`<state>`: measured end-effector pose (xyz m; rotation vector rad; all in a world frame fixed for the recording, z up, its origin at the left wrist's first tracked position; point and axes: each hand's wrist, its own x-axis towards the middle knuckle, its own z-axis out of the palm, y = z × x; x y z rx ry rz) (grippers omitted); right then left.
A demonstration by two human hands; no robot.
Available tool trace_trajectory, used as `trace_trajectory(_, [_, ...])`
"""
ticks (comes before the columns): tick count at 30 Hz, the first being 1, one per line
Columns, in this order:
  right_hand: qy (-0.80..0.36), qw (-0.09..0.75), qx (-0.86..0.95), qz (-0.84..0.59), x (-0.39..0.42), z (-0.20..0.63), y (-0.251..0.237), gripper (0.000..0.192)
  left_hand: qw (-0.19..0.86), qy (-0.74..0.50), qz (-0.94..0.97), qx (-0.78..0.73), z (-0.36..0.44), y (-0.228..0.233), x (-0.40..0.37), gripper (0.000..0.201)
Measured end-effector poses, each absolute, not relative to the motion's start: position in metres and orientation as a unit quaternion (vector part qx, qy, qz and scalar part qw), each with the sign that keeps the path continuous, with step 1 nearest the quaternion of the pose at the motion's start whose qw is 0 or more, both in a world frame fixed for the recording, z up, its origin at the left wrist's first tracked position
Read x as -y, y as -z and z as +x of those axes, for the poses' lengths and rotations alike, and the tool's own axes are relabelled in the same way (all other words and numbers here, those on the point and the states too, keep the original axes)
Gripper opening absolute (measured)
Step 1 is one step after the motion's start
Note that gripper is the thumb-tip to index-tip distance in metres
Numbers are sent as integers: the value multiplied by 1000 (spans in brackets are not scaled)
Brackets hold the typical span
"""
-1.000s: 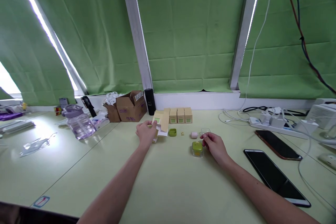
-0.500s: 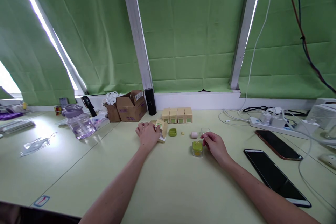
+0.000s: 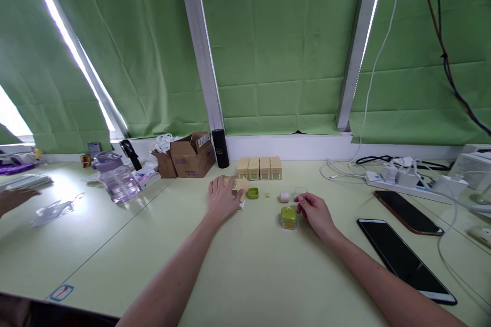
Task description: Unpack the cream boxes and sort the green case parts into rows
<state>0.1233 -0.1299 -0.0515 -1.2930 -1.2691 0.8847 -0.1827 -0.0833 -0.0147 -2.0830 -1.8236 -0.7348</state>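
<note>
My left hand (image 3: pixel 223 200) lies with its fingers stretched over a small opened kraft-paper box (image 3: pixel 241 184), which it partly covers. Just right of that box sits a small green square tray-like piece (image 3: pixel 252 193), then a tiny yellowish piece (image 3: pixel 267 195) and a pale pink roll (image 3: pixel 284 197). My right hand (image 3: pixel 316 214) rests on the table with thumb and forefinger pressed together; whatever is between them is hidden. Beside those fingertips stand a clear square container with a green lid (image 3: pixel 289 217) and, behind, a thin transparent piece (image 3: pixel 300 191).
Several small kraft boxes (image 3: pixel 259 168) stand in a row at the back, near a black cylinder (image 3: pixel 220 149) and cardboard carton (image 3: pixel 193 156). A purple bottle (image 3: pixel 115 178) is left. Two phones (image 3: pixel 406 258) and a power strip (image 3: pixel 410 184) are right. Another person's hand (image 3: pixel 17 199) reaches in left.
My left hand has shifted slightly right and spread flatter over the opened box, which now looks lower. My right hand has stayed put. Another person's hand has come in at the left edge.
</note>
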Motion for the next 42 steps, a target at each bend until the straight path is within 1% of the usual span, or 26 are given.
trace_trajectory(3, [-372,535,531,-542,131,123,51,42,129,229,-743,616,-182,19,83,50])
trace_trajectory(7, [-375,535,529,-541,131,122,51,41,120,208,-735,633,-183,20,82,48])
trace_trajectory(11, [-374,538,530,-539,131,122,52,40,120,208,-723,648,-184,19,82,48])
trace_trajectory(17, [-372,535,530,-543,131,122,51,43,131,206,-718,651,-185,19,82,48])
trace_trajectory(23, [-373,532,531,-543,129,123,52,39,142,221,-718,645,-183,17,83,48])
trace_trajectory(29, [-364,530,529,-554,126,128,52,36,155,275,-740,595,-172,9,92,44])
trace_trajectory(32, [-360,520,534,-561,126,128,52,33,121,297,-778,540,-159,5,103,39])
trace_trajectory(35, [-360,513,539,-563,126,127,53,29,54,315,-823,469,-140,2,119,37])
trace_trajectory(39, [-358,503,549,-563,125,126,54,25,-83,295,-874,377,-111,-3,141,51])
trace_trajectory(42, [-355,498,558,-560,125,126,54,23,-139,210,-903,347,-94,-12,153,66])
